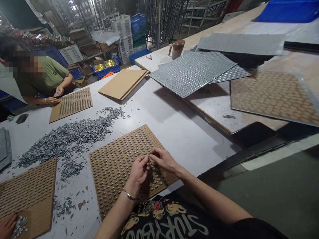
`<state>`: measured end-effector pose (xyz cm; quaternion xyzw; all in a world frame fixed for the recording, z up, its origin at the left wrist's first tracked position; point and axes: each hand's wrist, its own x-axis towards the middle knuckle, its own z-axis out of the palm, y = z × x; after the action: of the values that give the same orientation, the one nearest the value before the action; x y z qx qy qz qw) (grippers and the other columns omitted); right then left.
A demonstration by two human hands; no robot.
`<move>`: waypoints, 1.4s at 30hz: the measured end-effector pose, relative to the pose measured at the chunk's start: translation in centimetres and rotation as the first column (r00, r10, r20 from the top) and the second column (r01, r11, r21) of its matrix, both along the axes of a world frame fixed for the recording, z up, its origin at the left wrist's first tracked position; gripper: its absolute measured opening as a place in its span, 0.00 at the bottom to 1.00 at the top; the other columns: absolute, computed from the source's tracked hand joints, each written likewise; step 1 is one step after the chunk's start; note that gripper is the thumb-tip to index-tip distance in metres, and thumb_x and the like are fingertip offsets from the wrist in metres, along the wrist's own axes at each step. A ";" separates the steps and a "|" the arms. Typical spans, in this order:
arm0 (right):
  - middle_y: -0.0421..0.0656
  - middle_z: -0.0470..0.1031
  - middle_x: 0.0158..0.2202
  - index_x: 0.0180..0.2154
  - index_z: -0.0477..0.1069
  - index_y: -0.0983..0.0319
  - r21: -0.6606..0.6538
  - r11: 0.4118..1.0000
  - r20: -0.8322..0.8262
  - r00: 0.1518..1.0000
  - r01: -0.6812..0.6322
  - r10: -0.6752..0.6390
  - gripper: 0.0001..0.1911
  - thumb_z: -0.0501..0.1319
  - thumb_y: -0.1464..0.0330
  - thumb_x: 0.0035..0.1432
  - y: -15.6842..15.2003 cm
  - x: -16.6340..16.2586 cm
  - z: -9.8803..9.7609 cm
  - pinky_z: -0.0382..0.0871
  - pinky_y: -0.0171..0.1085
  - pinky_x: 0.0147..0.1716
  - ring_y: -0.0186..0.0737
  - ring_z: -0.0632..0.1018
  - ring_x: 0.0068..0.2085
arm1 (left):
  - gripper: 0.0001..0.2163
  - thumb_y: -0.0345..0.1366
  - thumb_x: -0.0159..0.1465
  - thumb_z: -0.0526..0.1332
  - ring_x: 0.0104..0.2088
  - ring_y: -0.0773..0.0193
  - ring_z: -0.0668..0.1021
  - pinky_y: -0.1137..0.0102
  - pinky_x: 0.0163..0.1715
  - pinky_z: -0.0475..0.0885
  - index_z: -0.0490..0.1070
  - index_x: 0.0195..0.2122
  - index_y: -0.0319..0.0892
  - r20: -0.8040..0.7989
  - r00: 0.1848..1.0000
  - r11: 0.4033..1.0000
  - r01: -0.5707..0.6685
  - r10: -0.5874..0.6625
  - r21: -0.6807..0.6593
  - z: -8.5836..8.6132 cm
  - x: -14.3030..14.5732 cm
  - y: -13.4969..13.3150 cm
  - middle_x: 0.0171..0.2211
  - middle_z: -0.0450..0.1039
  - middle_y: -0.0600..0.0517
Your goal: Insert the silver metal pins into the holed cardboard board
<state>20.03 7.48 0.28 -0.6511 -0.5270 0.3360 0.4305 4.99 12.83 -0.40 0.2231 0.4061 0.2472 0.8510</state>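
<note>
Both hands meet over the near half of a brown perforated board (117,156) lying flat on the grey table (179,129); the left hand (138,172), a bangle at its wrist, has its fingers curled in with the tips pinched toward a small dark piece (149,159), and the right hand (163,160) pinches at the same spot from the other side; which hand bears the piece cannot be told. The board lies close to the body, probably so that each socket is within fingertip reach; its near rows already hold small grey pieces, its far rows stand bare. A loose heap of grey metal pieces (72,136) spreads just left of the board, near enough to draw from. Farther off: a second board (72,103) before a seated person in a green shirt (50,78); a third board (27,196) at the lower left, where another person's hand (7,225) rests beside a few pieces; stacked plain boards (123,83); silver ribbed sheets (191,71) overhanging a raised bench; a jug (177,48); nothing lies between hands and heap.
</note>
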 end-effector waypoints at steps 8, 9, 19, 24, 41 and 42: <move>0.40 0.76 0.27 0.30 0.73 0.61 -0.008 0.996 0.033 0.995 0.089 -0.089 0.09 0.59 0.63 0.59 -2.2 0.8 -0.6 0.65 0.34 0.31 0.37 0.74 0.29 | 0.16 0.39 0.48 0.74 0.19 0.77 0.65 0.81 0.14 0.54 0.71 0.30 0.34 -0.033 0.995 0.995 0.096 -0.097 -0.012 0.1 0.7 -1.3 0.23 0.67 0.54; 0.41 0.76 0.27 0.29 0.73 0.61 -0.030 0.989 0.074 0.987 0.143 -0.141 0.10 0.58 0.63 0.59 -2.0 1.3 -0.9 0.65 0.34 0.30 0.37 0.74 0.29 | 0.16 0.39 0.49 0.73 0.19 0.77 0.66 0.81 0.15 0.56 0.71 0.31 0.34 -0.040 0.995 0.996 0.088 -0.088 -0.010 0.1 0.7 -1.3 0.24 0.68 0.54; 0.43 0.77 0.31 0.29 0.73 0.60 -0.194 0.947 0.426 0.891 0.257 -0.155 0.11 0.55 0.66 0.61 1.1 1.4 -2.8 0.62 0.34 0.32 0.38 0.75 0.33 | 0.12 0.30 0.52 0.70 0.24 0.72 0.73 0.78 0.21 0.66 0.68 0.33 0.38 -0.127 0.991 0.999 0.036 -0.038 -0.018 0.8 -0.1 -0.5 0.29 0.74 0.49; 0.43 0.75 0.33 0.37 0.69 0.61 -0.224 0.915 0.467 0.861 0.335 -0.201 0.04 0.58 0.68 0.57 1.6 1.3 -3.2 0.61 0.34 0.31 0.38 0.74 0.33 | 0.15 0.35 0.47 0.73 0.22 0.74 0.71 0.79 0.20 0.64 0.70 0.31 0.37 -0.110 0.993 0.999 0.036 -0.034 0.017 0.4 -0.3 -0.3 0.26 0.71 0.53; 0.41 0.76 0.28 0.30 0.71 0.61 -0.089 0.986 0.048 0.990 0.138 -0.134 0.08 0.57 0.66 0.58 -2.2 1.7 -1.3 0.66 0.35 0.32 0.38 0.74 0.31 | 0.13 0.36 0.52 0.71 0.24 0.73 0.71 0.79 0.21 0.65 0.71 0.33 0.34 -0.008 0.994 0.994 0.109 -0.109 -0.009 0.5 1.0 -1.5 0.28 0.72 0.49; 0.41 0.76 0.29 0.30 0.71 0.61 -0.096 0.982 0.102 0.983 0.165 -0.155 0.08 0.56 0.66 0.58 -1.8 2.0 -1.7 0.66 0.35 0.33 0.38 0.74 0.31 | 0.13 0.36 0.53 0.71 0.24 0.73 0.72 0.78 0.22 0.66 0.71 0.34 0.34 -0.025 0.996 0.996 0.089 -0.089 -0.012 0.5 0.9 -1.4 0.29 0.73 0.48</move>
<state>22.06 5.69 -1.45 -0.7279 -0.4745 0.2962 0.3965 5.87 11.44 0.13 0.2396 0.4080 0.2039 0.8570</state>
